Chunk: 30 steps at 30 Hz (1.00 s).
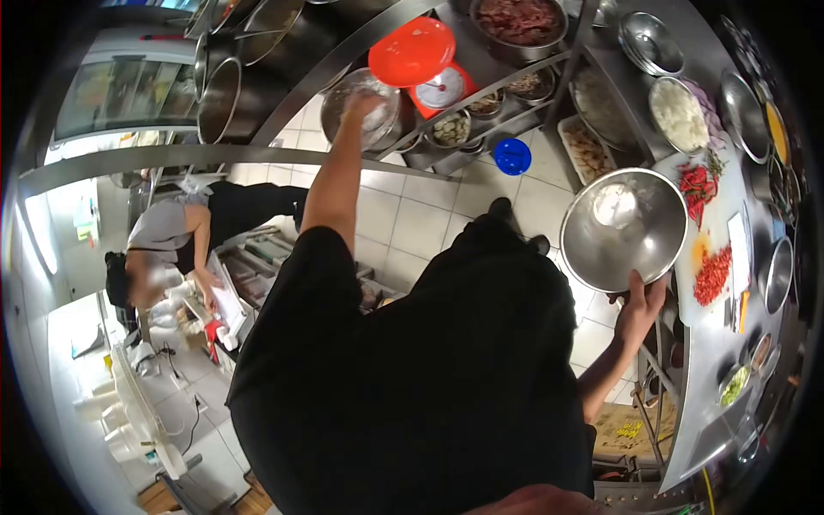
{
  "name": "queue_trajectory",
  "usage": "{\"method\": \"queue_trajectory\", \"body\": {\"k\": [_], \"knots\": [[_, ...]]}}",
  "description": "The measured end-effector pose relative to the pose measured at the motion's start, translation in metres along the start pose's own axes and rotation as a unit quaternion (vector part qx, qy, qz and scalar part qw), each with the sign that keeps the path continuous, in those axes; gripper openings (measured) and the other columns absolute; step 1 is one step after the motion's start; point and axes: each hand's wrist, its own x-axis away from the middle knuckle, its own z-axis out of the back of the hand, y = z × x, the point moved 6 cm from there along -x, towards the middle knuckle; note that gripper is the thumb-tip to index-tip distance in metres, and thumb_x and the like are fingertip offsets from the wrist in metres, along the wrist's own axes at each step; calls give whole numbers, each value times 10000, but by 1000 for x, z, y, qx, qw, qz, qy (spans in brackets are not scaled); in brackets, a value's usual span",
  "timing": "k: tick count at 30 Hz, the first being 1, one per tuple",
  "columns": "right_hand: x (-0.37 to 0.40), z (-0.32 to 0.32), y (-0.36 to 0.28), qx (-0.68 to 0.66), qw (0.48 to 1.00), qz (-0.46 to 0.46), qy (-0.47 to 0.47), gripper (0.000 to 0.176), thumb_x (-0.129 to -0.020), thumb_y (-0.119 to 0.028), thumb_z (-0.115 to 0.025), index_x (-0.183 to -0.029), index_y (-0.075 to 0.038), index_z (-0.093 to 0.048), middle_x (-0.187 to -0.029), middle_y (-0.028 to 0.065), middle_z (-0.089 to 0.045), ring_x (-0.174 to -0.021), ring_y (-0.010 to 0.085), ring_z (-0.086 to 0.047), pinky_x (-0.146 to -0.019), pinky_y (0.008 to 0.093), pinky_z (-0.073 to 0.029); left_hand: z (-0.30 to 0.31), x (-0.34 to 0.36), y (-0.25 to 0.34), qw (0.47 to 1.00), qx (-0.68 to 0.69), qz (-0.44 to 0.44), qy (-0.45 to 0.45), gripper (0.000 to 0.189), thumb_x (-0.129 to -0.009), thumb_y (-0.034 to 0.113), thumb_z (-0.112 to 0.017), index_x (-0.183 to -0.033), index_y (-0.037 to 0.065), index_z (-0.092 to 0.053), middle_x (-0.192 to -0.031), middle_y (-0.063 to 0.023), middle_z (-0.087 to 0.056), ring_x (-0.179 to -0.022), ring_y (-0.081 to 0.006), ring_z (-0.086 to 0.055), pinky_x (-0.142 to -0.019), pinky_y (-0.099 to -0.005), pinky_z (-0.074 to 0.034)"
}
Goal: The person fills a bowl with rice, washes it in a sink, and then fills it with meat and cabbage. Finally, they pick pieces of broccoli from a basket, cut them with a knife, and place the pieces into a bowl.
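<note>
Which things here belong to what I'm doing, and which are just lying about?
Seemingly in use:
- steel bowl, held by the right hand
- bowl with white contents, at the left hand

Apparently just lying about:
- whole red chillies
- chopped red pieces
- blue container

The scale [444, 89] sits between the mixing bowl [333, 127] and meat basin [522, 53].
</note>
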Motion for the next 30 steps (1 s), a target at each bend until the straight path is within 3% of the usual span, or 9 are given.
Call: {"method": "queue_trajectory", "body": {"k": [1, 4, 8, 11, 14, 15, 18, 22, 30], "knots": [[4, -8, -2, 25, 1000, -1, 11, 258, -857, -43, -505, -1111, -6, -479, -823, 50, -543, -562, 105, -482, -456, 240, -382, -14, -13, 13, 962, -259, -81, -17, 499, -639, 344, -696, -1063, 86, -645, -1170, -206, -573, -1176, -308, -489, -1026, -372, -341], [-2, -7, -7, 73, 997, 6, -12, 252, -860, -56, -501, -1107, -5, -486, -793, 50, -543, -545, 100, -485, -450, 238, -386, 21, 48, 49, 987, -79, 86, 112, 457, -612, 278, -699, -1019, 71, -665, -1124, -220, -592, -1127, -322, -526, -986, -375, -389], [-3, -11, -23, 89, 996, 14, -3, 261, -862, -61, -497, -1115, -1, -484, -806, 52, -548, -545, 98, -488, -451, 238, -389, 53, 99, 78, 950, -81, 2, 302, 627, -596, 392, -732, -1095, 28, -623, -1154, -256, -561, -1102, -332, -545, -915, -407, -447], [-8, -8, -22, 79, 997, 18, 6, 275, -858, -65, -497, -1123, 6, -482, -818, 50, -550, -562, 102, -491, -452, 236, -387, 49, 88, 62, 989, 11, 9, 150, 689, -600, 465, -729, -1123, 34, -607, -1256, -271, -480, -1232, -290, -431, -1007, -399, -361], [-11, -14, -27, 58, 998, 16, 18, 272, -853, -69, -502, -1114, 6, -487, -813, 47, -548, -575, 101, -492, -454, 234, -382, 23, 39, 28, 981, -13, 8, 195, 713, -593, 483, -729, -1124, 24, -602, -1252, -249, -495, -1231, -270, -432, -1025, -373, -337], [-14, -12, -22, 70, 997, 10, 10, 261, -851, -70, -501, -1101, 6, -494, -818, 46, -545, -580, 99, -489, -459, 234, -381, -21, -14, -2, 994, -81, -69, -7, 728, -577, 491, -730, -1118, 20, -603, -1190, -211, -558, -1159, -292, -504, -980, -373, -389], [-16, -19, -30, 78, 997, 10, -5, 279, -849, -62, -504, -1120, 1, -497, -837, 46, -554, -584, 100, -489, -464, 236, -383, 19, 48, 66, 985, -169, -7, -37, 744, -562, 502, -727, -1113, 19, -602, -1170, -169, -582, -1105, -312, -541, -946, -379, -418], [-19, -18, -34, 101, 993, 56, -4, 320, -846, -57, -509, -1161, -5, -490, -852, 42, -564, -585, 97, -485, -469, 229, -378, 44, 83, 51, 953, 26, -13, 302, 659, -598, 376, -754, -1122, 12, -589, -1141, -250, -565, -1081, -352, -542, -926, -380, -431], [-24, -18, -30, 90, 996, -10, -5, 363, -845, -48, -511, -1203, -2, -474, -899, 36, -565, -643, 84, -481, -482, 224, -374, -6, 20, 3, 990, 15, -69, 120, 792, -572, 346, -773, -1232, 4, -498, -1148, -267, -555, -1103, -358, -528, -945, -401, -421]]}}
